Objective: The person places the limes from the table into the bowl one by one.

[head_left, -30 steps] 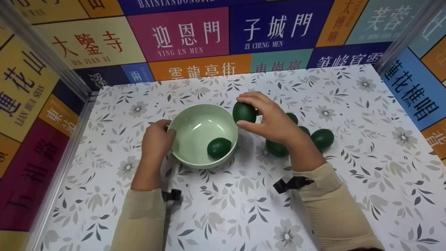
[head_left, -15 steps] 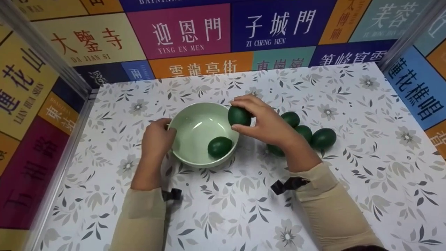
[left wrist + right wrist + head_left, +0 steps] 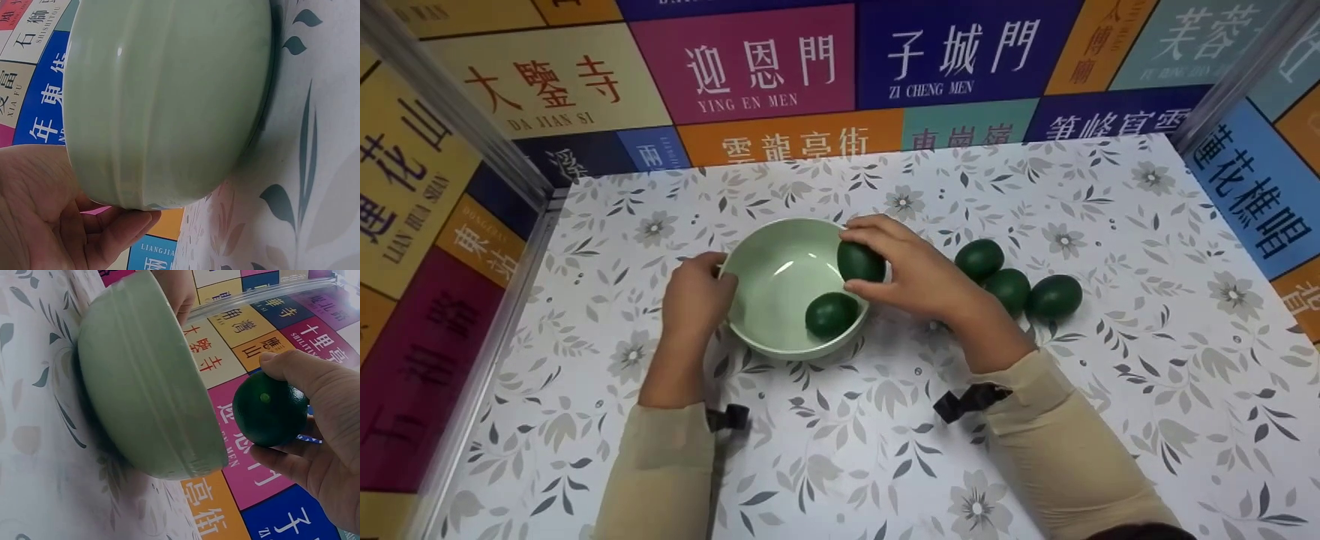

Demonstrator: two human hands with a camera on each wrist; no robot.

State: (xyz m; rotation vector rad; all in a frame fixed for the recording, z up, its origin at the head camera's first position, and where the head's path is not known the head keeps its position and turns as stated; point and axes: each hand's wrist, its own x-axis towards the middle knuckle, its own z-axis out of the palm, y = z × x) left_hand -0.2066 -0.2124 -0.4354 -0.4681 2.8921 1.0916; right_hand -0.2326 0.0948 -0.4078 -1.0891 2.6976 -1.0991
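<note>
My left hand pinches the left rim of a pale green bowl, thumb over the edge. In the left wrist view its fingers lie against the bowl's outer side. My right hand holds a smooth, dark green, egg-shaped avocado at the bowl's right rim. A light stem spot marks this avocado in the right wrist view, where thumb and fingers grip it from either side. Inside the bowl, at the lower right, rests another avocado.
Three more avocados, including the rightmost avocado, lie close together on the table right of the bowl. The table has a leaf-and-flower print. Panels with coloured lettering stand at the back and sides.
My right hand has moved left and slightly down with its avocado, from beside the bowl to over its right rim. The left hand keeps its grip on the bowl.
</note>
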